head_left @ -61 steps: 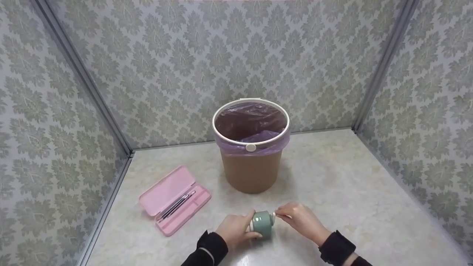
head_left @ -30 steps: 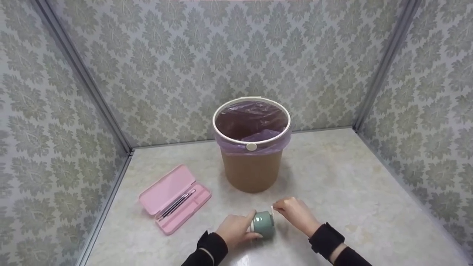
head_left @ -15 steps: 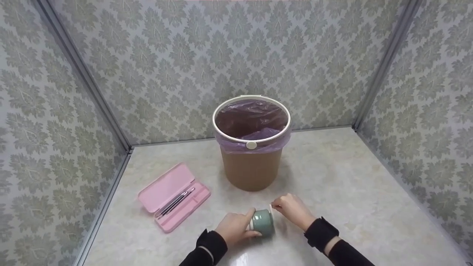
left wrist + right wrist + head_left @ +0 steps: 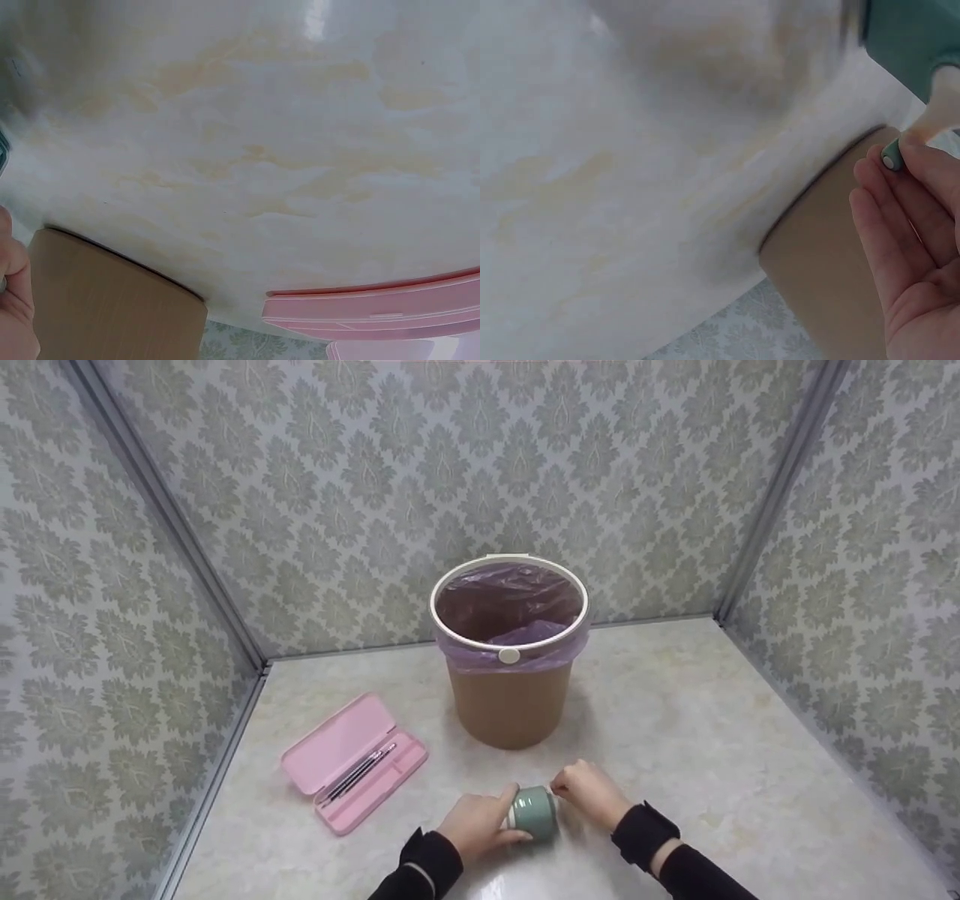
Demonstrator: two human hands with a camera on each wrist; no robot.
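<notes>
My left hand (image 4: 474, 823) grips a small green crank pencil sharpener (image 4: 534, 810) from its white end, thumb and fingers on either side of it. The sharpener lies on its side, low over the table. At its right end my right hand (image 4: 589, 791) is working the crank. In the right wrist view, the thumb and index finger pinch the small green knob (image 4: 891, 155) at the tip of the whitish crank arm (image 4: 939, 109), while the other fingers lie loosely extended. The left wrist view catches only an edge of the sharpener (image 4: 3, 152).
Behind the hands stands a brown bin (image 4: 511, 709) with a white rim and a purple liner. To the left lies an open pink pencil case (image 4: 341, 744) with slim dark pencils (image 4: 358, 772) inside. Patterned panels (image 4: 480, 472) enclose the table at the back and sides.
The right hand and wrist have shifted left and slightly farther from me, and the crank has turned with them. The left hand and the sharpener's body have stayed in place.
</notes>
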